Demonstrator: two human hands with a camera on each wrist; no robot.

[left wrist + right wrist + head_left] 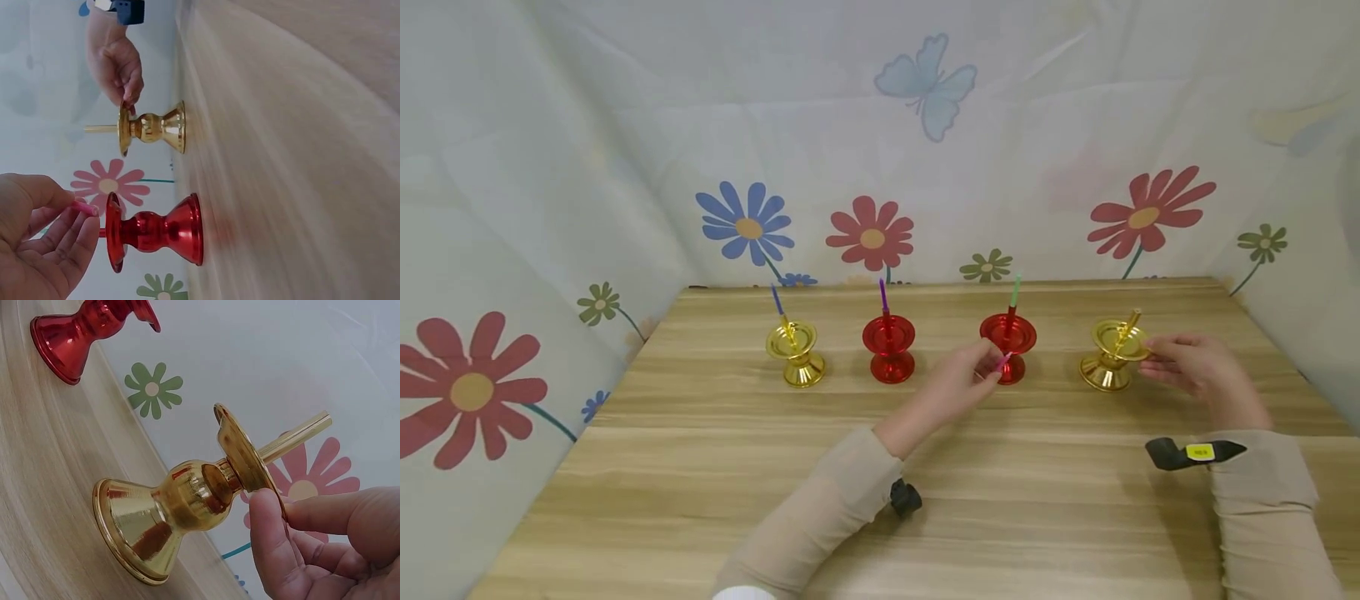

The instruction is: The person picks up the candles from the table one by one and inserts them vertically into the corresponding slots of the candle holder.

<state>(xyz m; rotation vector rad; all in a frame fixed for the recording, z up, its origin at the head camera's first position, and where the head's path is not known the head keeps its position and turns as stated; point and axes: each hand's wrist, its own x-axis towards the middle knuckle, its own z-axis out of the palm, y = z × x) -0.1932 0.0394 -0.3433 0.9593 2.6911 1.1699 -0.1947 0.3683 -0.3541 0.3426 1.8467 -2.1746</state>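
Note:
Between thumb and fingers, my left hand (958, 379) pinches a small pink candle (85, 208), held in front of a red candle holder (1009, 335) that bears a green candle (1017, 290). My right hand (1198, 371) pinches the dish rim of a gold candle holder (190, 497) at the right end of the row. A bare gold tube (297, 437) rises from that holder's dish, with no candle in it. The holder's base stands on the table.
Further left stand a red holder (892, 367) with a purple candle (883, 294) and a gold holder (805, 369) with a blue candle (777, 299). The wooden table (700, 467) ends at a flowered cloth (820, 125) behind. Small black cameras sit on both wrists.

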